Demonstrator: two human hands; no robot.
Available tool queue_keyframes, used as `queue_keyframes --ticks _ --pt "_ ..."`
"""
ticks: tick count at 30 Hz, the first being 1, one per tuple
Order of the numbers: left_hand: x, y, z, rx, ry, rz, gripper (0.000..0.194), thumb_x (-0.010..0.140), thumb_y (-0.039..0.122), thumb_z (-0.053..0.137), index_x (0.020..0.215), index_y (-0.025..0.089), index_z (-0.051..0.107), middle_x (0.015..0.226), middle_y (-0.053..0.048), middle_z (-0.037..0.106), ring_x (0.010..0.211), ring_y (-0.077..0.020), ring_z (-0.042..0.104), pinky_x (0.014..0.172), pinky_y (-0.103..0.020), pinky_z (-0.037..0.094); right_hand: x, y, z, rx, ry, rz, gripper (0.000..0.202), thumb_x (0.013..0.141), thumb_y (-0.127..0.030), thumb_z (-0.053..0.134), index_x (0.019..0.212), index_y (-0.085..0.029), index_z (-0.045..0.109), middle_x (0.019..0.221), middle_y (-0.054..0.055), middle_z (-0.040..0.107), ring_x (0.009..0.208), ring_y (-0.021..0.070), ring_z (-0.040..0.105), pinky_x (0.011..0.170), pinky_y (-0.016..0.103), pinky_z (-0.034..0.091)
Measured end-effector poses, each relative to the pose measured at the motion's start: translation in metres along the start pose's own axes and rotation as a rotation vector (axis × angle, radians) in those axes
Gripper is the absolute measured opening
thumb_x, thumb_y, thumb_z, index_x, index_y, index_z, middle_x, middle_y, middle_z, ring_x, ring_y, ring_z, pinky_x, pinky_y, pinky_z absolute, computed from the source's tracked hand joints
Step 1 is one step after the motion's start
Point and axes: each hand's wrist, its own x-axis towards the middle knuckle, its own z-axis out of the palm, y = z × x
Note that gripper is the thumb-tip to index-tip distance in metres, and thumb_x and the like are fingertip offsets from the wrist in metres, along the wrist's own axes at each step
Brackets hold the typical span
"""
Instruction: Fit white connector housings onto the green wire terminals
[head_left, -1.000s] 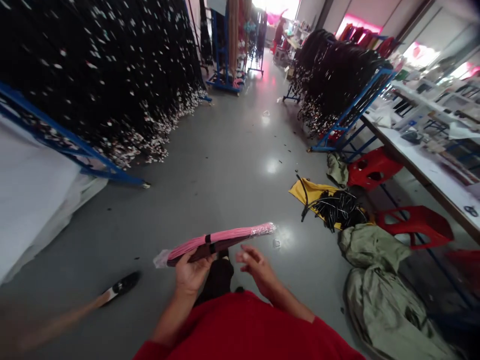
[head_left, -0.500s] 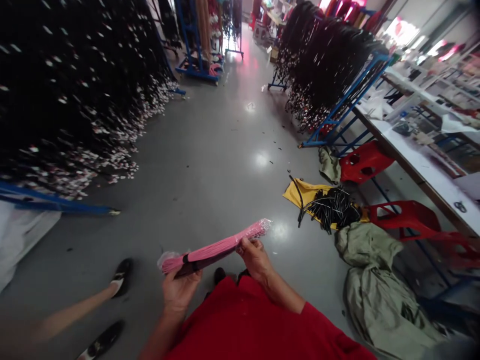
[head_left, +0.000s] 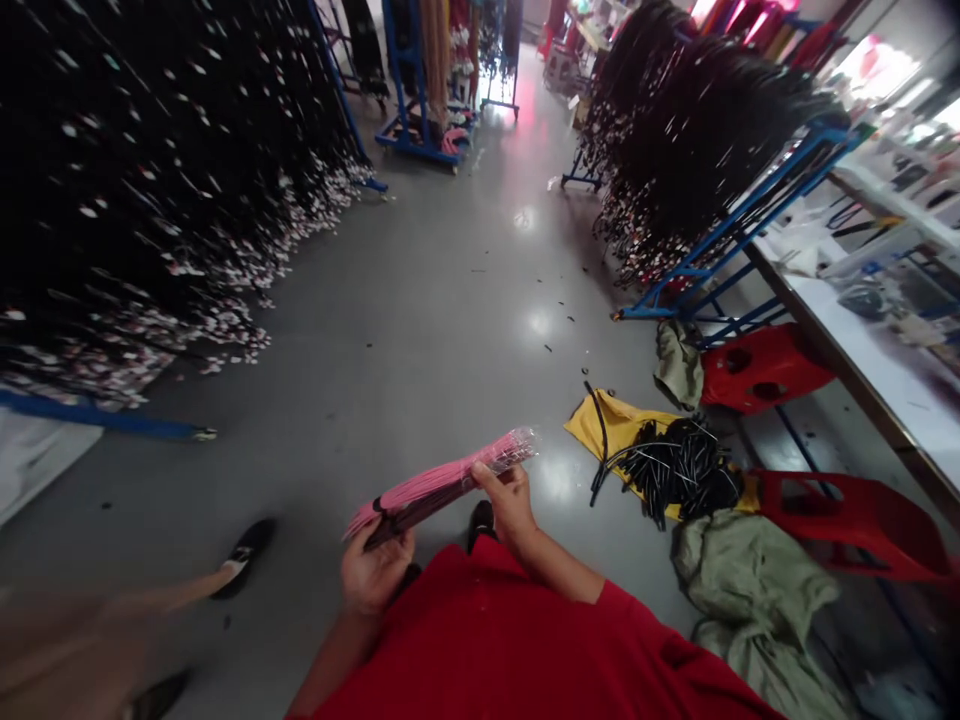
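A long bundle of thin pink strands (head_left: 435,484) lies across both hands in front of my red shirt, with a dark band near its left end and darker strands along its underside. Clear plastic wraps its right end. My left hand (head_left: 376,568) is closed round the left end, beside the band. Near the right end, my right hand (head_left: 508,500) grips the bundle, thumb on top and fingers beneath.
Racks of black hanging strips stand left (head_left: 150,180) and right (head_left: 697,130). Black pieces (head_left: 679,465) lie on yellow cloth (head_left: 611,425) at right, near red stools (head_left: 772,368), green sacks (head_left: 757,570) and a long table (head_left: 855,330). A person's foot (head_left: 247,555) is at lower left.
The left end of the bundle has moved slightly right with my left hand, and the clear plastic no longer shows there. The view has shifted, and the person at left has moved.
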Motion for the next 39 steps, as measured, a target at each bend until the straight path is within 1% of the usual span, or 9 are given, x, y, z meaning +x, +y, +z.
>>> queue_keyframes --ticks 5,11,17,20,23,25,32,35,39 --pt "0.012 -0.015 0.048 -0.035 0.056 0.017 0.021 0.083 0.005 0.052 0.088 0.02 0.066 0.079 0.0 0.076 0.076 -0.0138 0.075 0.077 -0.025 0.062 0.046 -0.007 -0.025 -0.003 0.061 0.097 0.039 0.063 -0.047 0.087 0.08 -0.021 0.064 0.074 -0.001 0.067 0.066 0.0134 0.057 0.064 0.026 0.046" --pt "0.034 -0.026 0.097 0.082 -0.034 -0.016 0.01 0.084 0.012 0.061 0.088 0.016 0.07 0.094 -0.011 0.078 0.093 -0.0244 0.075 0.081 -0.034 0.062 0.099 0.001 -0.071 -0.067 0.082 0.35 0.05 0.066 -0.067 0.077 0.077 -0.021 0.061 0.068 0.001 0.068 0.062 0.0157 0.063 0.055 0.026 0.047" --pt "0.061 -0.032 0.135 0.278 -0.173 -0.041 0.022 0.073 0.028 0.079 0.09 0.015 0.074 0.097 -0.013 0.079 0.102 -0.0306 0.073 0.089 -0.039 0.057 0.113 0.0 -0.091 -0.261 -0.034 0.414 0.063 0.068 -0.079 0.068 0.068 -0.016 0.066 0.061 0.009 0.067 0.052 0.0189 0.061 0.047 0.029 0.045" --pt "0.076 -0.03 0.154 0.386 -0.239 -0.053 0.031 0.068 0.034 0.083 0.092 0.014 0.076 0.101 -0.014 0.079 0.109 -0.0331 0.07 0.098 -0.043 0.052 0.121 -0.008 -0.082 -0.333 0.007 0.234 0.054 0.072 -0.071 0.073 0.071 -0.017 0.066 0.062 0.003 0.064 0.055 0.0148 0.056 0.053 0.027 0.044" --pt "0.093 -0.027 0.175 0.495 -0.31 -0.063 0.038 0.066 0.038 0.084 0.095 0.013 0.078 0.101 -0.013 0.079 0.111 -0.0346 0.068 0.1 -0.044 0.05 0.143 -0.02 -0.061 -0.433 0.018 -0.036 0.042 0.071 -0.056 0.081 0.09 -0.019 0.071 0.09 0.004 0.071 0.084 0.0179 0.063 0.077 0.029 0.05" --pt "0.104 -0.022 0.189 0.566 -0.349 -0.071 0.039 0.066 0.038 0.084 0.095 0.013 0.079 0.098 -0.013 0.079 0.108 -0.0354 0.069 0.098 -0.045 0.05 0.162 -0.028 -0.042 -0.549 -0.061 -0.19 0.043 0.075 -0.05 0.08 0.105 -0.02 0.072 0.11 0.009 0.071 0.101 0.0218 0.063 0.087 0.033 0.051" --pt "0.144 0.014 0.24 0.773 -0.497 -0.078 0.039 0.069 0.034 0.083 0.1 0.013 0.078 0.099 -0.012 0.078 0.105 -0.0336 0.068 0.099 -0.045 0.049 0.218 -0.054 0.004 -0.785 -0.525 -0.206 0.038 0.096 -0.039 0.059 0.13 -0.024 0.067 0.123 0.007 0.073 0.11 0.0248 0.069 0.099 0.038 0.052" --pt "0.163 0.027 0.262 0.844 -0.574 -0.07 0.04 0.066 0.031 0.084 0.101 0.013 0.078 0.104 -0.013 0.077 0.108 -0.0337 0.067 0.105 -0.046 0.046 0.237 -0.062 0.008 -0.88 -0.529 -0.285 0.04 0.097 -0.036 0.058 0.134 -0.025 0.064 0.127 0.008 0.072 0.114 0.0272 0.068 0.101 0.041 0.052" --pt "0.184 0.03 0.292 0.92 -0.665 -0.106 0.037 0.071 0.032 0.08 0.104 0.016 0.079 0.107 -0.011 0.076 0.11 -0.0346 0.066 0.105 -0.045 0.047 0.26 -0.067 0.005 -0.989 -0.396 -0.468 0.041 0.096 -0.032 0.06 0.137 -0.026 0.063 0.113 0.01 0.077 0.1 0.0266 0.072 0.091 0.04 0.057"
